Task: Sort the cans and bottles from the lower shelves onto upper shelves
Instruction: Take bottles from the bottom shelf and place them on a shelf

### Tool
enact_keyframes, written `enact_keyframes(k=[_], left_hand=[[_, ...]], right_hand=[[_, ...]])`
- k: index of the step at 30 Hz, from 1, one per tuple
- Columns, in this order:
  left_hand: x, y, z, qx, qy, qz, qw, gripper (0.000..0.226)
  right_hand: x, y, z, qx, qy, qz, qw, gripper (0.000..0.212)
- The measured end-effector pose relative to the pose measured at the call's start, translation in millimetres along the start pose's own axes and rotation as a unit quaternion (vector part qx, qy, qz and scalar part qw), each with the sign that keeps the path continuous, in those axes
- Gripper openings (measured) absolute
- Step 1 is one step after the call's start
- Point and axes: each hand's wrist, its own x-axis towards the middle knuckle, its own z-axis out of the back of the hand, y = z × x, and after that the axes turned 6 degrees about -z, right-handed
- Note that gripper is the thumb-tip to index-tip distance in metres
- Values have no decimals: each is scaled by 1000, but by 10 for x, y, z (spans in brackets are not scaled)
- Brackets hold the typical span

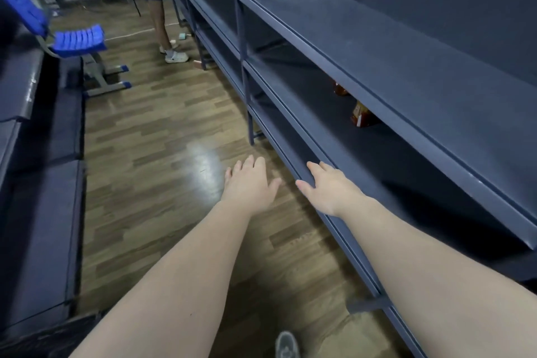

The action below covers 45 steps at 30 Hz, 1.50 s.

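Two bottles (pixel 360 116) well beyond the fingers (pixel 315 170)

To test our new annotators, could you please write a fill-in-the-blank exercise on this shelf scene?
1. The left hand and the right hand both hold ____.
2. ____ red-labelled containers show under the upper shelf board.
3. The chair at the left has a ____ seat.
Missing words: nothing; two; blue.

Left hand (pixel 250 183), right hand (pixel 328 189) and forearms (pixel 186 270) are bare; shoe (pixel 287 346) grey.
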Motion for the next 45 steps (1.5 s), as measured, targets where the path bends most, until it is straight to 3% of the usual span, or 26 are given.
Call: enact_keyframes(k=[14, 29, 45], left_hand=[[1318, 259, 252, -1, 1, -34, 999, 43], [2939, 848, 595, 12, 33, -155, 987, 46], [3861, 563, 606, 52, 67, -194, 977, 60]], right_hand=[[1208, 170, 414, 12, 10, -36, 999, 70], [2284, 719, 603, 56, -18, -171, 983, 70], [3032, 413, 825, 97, 3, -220, 971, 70]])
